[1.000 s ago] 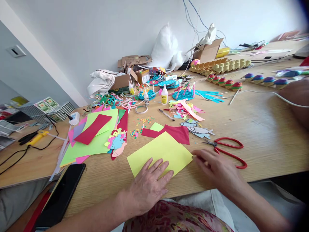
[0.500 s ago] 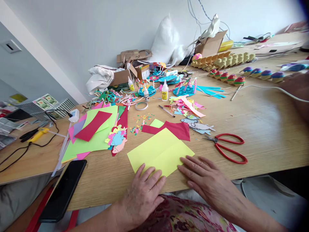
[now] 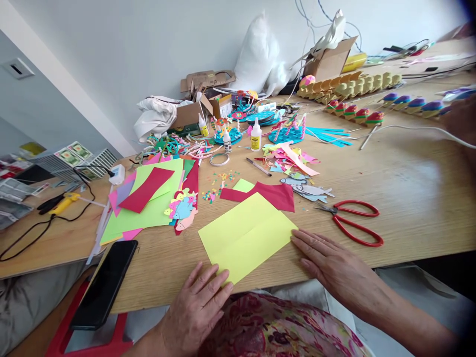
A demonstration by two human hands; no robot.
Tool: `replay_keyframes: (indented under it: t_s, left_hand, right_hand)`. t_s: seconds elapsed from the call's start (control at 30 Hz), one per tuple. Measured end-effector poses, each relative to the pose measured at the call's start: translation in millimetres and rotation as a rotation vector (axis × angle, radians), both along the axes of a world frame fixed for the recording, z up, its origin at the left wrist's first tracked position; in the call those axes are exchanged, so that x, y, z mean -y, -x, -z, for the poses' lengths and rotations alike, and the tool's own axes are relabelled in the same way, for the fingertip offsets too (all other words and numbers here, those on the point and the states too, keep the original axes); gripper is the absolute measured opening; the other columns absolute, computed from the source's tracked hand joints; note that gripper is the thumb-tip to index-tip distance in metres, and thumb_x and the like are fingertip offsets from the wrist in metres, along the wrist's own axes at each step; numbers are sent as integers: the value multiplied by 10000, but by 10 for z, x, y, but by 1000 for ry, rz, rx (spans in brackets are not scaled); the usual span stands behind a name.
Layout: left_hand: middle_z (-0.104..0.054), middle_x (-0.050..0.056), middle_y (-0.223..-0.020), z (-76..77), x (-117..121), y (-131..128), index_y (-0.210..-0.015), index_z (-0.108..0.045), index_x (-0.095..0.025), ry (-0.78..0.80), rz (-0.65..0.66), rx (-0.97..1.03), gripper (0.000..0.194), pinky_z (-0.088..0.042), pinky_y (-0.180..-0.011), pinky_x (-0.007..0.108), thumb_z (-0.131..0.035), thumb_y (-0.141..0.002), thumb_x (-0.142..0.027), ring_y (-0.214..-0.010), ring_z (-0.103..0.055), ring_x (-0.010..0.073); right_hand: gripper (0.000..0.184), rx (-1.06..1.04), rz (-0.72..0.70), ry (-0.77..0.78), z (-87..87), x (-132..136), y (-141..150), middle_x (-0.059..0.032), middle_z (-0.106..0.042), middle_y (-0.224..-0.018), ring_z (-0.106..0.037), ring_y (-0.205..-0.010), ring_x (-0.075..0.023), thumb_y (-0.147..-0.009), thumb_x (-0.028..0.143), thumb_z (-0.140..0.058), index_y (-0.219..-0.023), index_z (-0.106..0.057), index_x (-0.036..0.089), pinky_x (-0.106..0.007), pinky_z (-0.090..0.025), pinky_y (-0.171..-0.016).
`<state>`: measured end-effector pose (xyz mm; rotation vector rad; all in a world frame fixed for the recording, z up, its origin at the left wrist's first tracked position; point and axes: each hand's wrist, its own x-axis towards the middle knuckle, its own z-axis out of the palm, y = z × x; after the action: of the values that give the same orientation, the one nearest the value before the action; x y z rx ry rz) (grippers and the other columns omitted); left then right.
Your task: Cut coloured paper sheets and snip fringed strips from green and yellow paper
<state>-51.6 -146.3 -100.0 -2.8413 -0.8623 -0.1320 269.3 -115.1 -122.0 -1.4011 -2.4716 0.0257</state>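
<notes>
A creased sheet of yellow paper (image 3: 248, 233) lies flat on the table in front of me. My left hand (image 3: 201, 302) rests at its near left corner, fingers stretched out and touching the paper. At the right corner lies my right hand (image 3: 330, 260), flat, its fingertips at the paper's edge. Just beyond the sheet is a piece of dark red paper (image 3: 277, 196), with a smaller yellow-green piece (image 3: 243, 185) beside it. Red-handled scissors (image 3: 355, 221) lie open to the right, near several grey-blue paper fish (image 3: 310, 189).
To the left are stacked coloured papers (image 3: 134, 220), colourful paper fish (image 3: 184, 210) and a black phone (image 3: 106, 282) at the table edge. Glue bottles (image 3: 256, 135), a tape roll (image 3: 219, 158), a pen (image 3: 259, 167) and paper scraps (image 3: 290, 157) stand or lie farther back.
My hands have moved apart: the left toward the near left corner, the right outward to the right corner. The yellow sheet has turned slightly, and less of it is covered.
</notes>
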Motion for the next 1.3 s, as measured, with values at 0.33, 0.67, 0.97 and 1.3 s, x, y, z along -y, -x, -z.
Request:
replay_keyframes:
  t_s: [0.33,0.67,0.97,1.3]
  left_hand:
    - [-556,66,-1177,-142,4,103,-1182,-475,-147,72,-14,116,356,-271,-1037,417,-413,-832,-164,-1183,-398,195]
    - [-427,67,-1316,-74,-97,-175,-1273,-371,-159,162,-5,-32,438,-335,-989,445,-410,-839,-203,-1231,-342,214]
    - [-397,51,-1335,7,-101,-103,-1280,-362,-152,84,37,-58,446,-356,-977,439,-407,-836,-172,-1243,-325,219]
    - [-566,60,-1174,10,-148,-101,-1104,-531,-153,-53,78,129,308,-314,-1015,394,-434,-812,-163,-1161,-434,190]
  right_hand:
    - [414,14,18,-102,-107,1,78,-134,-531,-1226,-492,-1114,-261,-872,332,-360,-1186,-520,115,-429,-410,-929]
    - [365,-43,-222,45,-169,204,692,-37,-492,-1280,-459,-1147,-228,-851,327,-452,-1206,-487,252,-424,-351,-945]
    - [413,120,-87,-17,-34,33,96,-44,-461,-1301,-438,-1168,-223,-877,358,-377,-1249,-449,193,-425,-350,-953]
    - [349,101,355,-112,-263,-205,-464,-149,-628,-1047,-593,-904,-288,-854,332,-334,-1013,-589,155,-404,-456,-751]
